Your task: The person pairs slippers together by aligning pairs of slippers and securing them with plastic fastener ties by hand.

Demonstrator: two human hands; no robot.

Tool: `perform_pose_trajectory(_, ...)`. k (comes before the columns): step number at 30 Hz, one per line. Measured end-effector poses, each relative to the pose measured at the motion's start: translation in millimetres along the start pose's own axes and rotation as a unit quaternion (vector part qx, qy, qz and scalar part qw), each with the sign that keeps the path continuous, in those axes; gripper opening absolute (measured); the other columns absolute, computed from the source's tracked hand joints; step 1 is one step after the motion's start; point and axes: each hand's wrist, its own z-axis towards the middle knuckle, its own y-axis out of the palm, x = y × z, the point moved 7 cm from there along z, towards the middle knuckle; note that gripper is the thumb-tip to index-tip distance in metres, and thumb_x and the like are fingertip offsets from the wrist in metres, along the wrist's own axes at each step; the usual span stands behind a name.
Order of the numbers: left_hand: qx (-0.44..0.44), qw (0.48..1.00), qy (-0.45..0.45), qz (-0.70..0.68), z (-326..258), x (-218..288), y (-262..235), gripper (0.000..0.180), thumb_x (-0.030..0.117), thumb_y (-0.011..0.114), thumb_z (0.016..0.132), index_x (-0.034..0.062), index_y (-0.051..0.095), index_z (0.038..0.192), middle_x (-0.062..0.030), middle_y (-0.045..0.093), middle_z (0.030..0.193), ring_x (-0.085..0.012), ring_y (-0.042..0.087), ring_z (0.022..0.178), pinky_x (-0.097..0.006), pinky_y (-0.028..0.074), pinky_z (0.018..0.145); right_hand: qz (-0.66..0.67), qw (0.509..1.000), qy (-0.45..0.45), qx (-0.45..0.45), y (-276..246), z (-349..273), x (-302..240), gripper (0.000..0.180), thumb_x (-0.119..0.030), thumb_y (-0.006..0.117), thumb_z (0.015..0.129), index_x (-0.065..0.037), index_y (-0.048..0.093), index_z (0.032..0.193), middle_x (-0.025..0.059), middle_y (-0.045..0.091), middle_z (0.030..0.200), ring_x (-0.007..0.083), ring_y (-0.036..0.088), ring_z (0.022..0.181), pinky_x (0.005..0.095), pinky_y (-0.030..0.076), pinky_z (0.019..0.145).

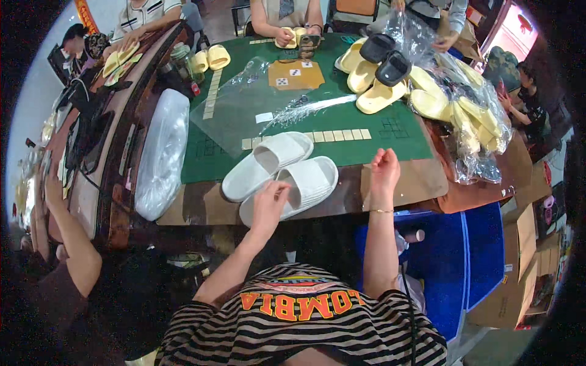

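A dark-green table covering (329,119) lay spread out, with a flat tan cardboard piece (311,76) toward its far edge and a clear jar (180,56) near its far left corner. At the right, a deep-blue bin (484,259) stood beside a brown cardboard box (500,299); an orange-brown chair back (356,7) showed beyond.

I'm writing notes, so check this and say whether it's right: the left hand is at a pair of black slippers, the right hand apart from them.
One slip: the slippers are white, not black, as the head view shows. The left hand is at them, the right hand apart, as said.
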Motion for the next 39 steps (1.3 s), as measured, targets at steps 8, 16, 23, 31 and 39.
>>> perform_pose_trajectory(8,-0.087,0.996,-0.006,0.013,10,-26,35,0.021,0.006,0.054,0.082,-0.0016,0.058,0.102,-0.0191,0.062,0.094,-0.0355,0.060,0.086,-0.040,0.047,0.073,-0.102,0.992,-0.065,0.037,-21,21,-9,0.012,-0.019,0.053,0.091,-0.008,0.050,0.086,0.0036,0.053,0.064,0.0110,0.046,0.048,0.0234,0.035,0.041)
perform_pose_trajectory(16,-0.108,0.990,0.021,0.086,22,-26,44,0.026,0.006,0.055,0.076,-0.0011,0.058,0.101,-0.0219,0.057,0.092,-0.0420,0.055,0.088,-0.047,0.043,0.076,-0.189,0.982,0.025,-0.015,-28,5,-28,0.014,-0.022,0.053,0.091,-0.008,0.050,0.087,0.0018,0.049,0.064,0.0084,0.041,0.045,0.0216,0.030,0.038)
perform_pose_trajectory(23,-0.077,0.987,0.090,0.113,23,-27,49,0.033,0.003,0.059,0.072,0.0006,0.059,0.105,-0.0195,0.058,0.105,-0.0394,0.055,0.096,-0.044,0.046,0.081,-0.133,0.991,-0.032,-0.010,-30,14,-42,0.014,-0.019,0.053,0.091,-0.008,0.050,0.084,0.0027,0.049,0.062,0.0085,0.039,0.047,0.0207,0.030,0.041)
perform_pose_trajectory(31,-0.099,0.984,0.049,0.142,28,-30,49,0.035,0.002,0.057,0.071,-0.0006,0.056,0.107,-0.0192,0.056,0.106,-0.0394,0.054,0.098,-0.044,0.045,0.083,-0.086,0.994,-0.041,-0.045,-9,13,-61,0.013,-0.019,0.056,0.091,-0.009,0.051,0.083,0.0016,0.047,0.063,0.0083,0.037,0.046,0.0208,0.025,0.039)
perform_pose_trajectory(39,-0.101,0.980,0.036,0.166,28,-27,50,0.039,0.004,0.058,0.071,0.0026,0.056,0.110,-0.0182,0.054,0.110,-0.0381,0.054,0.099,-0.044,0.045,0.083,-0.173,0.984,-0.018,-0.037,-12,11,-43,0.015,-0.020,0.054,0.091,-0.008,0.050,0.084,0.0016,0.047,0.061,0.0079,0.039,0.044,0.0207,0.028,0.037)
